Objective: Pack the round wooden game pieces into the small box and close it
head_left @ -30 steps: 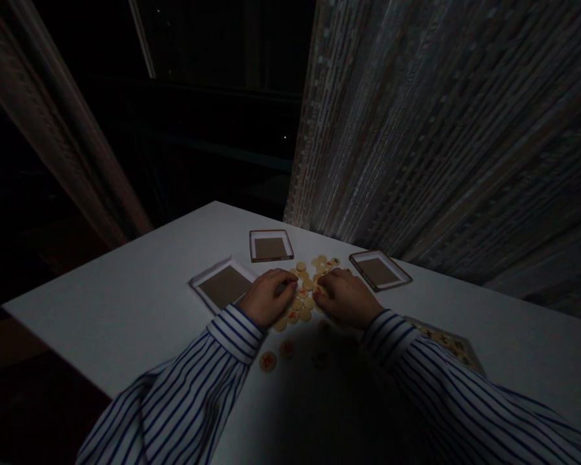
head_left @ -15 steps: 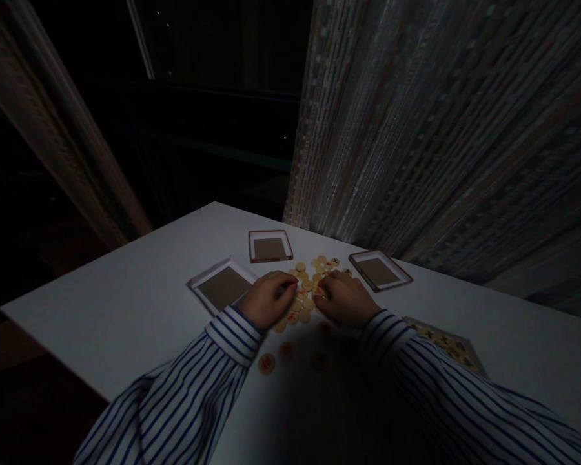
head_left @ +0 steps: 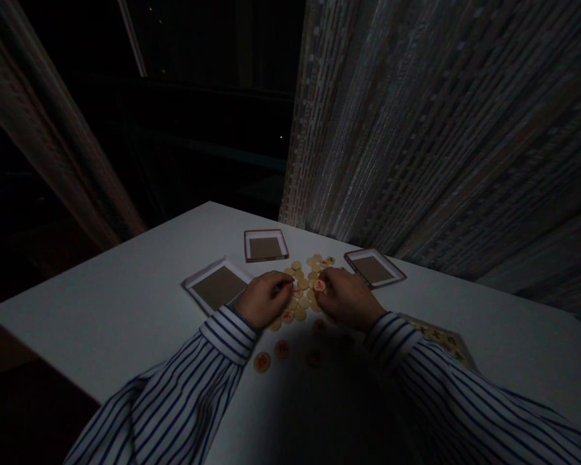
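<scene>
Head view: dim room, white table (head_left: 126,303). Left hand (head_left: 264,300) and right hand (head_left: 346,298) lay curled, knuckles up, on pile of round discs (head_left: 304,290) at table centre. Right fingertips pinched one red-marked disc (head_left: 320,285); left grip could not be told. Three shallow trays (head_left: 265,245) ringed pile.

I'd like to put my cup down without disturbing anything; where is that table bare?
The white table is bare left of the near tray, and right beyond the far-right tray. It is crowded between the left hand and right hand, among the round game pieces.
</scene>
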Demonstrator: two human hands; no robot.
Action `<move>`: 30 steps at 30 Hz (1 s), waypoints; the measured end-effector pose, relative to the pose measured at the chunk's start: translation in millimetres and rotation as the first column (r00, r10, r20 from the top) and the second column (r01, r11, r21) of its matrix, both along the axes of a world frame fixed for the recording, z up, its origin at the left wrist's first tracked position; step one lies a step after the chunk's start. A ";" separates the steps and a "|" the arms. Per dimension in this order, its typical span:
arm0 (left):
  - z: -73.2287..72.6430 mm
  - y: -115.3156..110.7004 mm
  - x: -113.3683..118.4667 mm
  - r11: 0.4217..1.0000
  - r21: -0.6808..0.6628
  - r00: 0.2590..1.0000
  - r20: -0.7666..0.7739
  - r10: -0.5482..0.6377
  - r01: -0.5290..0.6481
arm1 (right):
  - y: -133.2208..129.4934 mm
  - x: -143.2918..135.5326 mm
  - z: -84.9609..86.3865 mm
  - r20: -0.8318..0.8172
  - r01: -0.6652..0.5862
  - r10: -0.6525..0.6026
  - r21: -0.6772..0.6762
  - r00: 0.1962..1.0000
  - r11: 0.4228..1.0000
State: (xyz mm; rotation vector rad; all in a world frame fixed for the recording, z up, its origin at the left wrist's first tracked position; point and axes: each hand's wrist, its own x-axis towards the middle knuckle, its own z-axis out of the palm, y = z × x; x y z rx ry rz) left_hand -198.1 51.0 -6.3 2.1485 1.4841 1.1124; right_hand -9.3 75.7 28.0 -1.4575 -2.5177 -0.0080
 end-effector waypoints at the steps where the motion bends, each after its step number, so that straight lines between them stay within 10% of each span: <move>1: -0.3 0.2 -0.2 1.000 0.000 1.000 -0.002 0.000 0.000 | -1.3 -0.1 0.7 0.000 -0.006 0.006 0.004 1.000 1.000; 30: 18.6 -19.0 9.0 0.994 -0.103 0.949 0.311 0.054 -0.022 | -47.9 24.7 23.6 -0.191 -0.131 0.136 0.041 0.972 0.991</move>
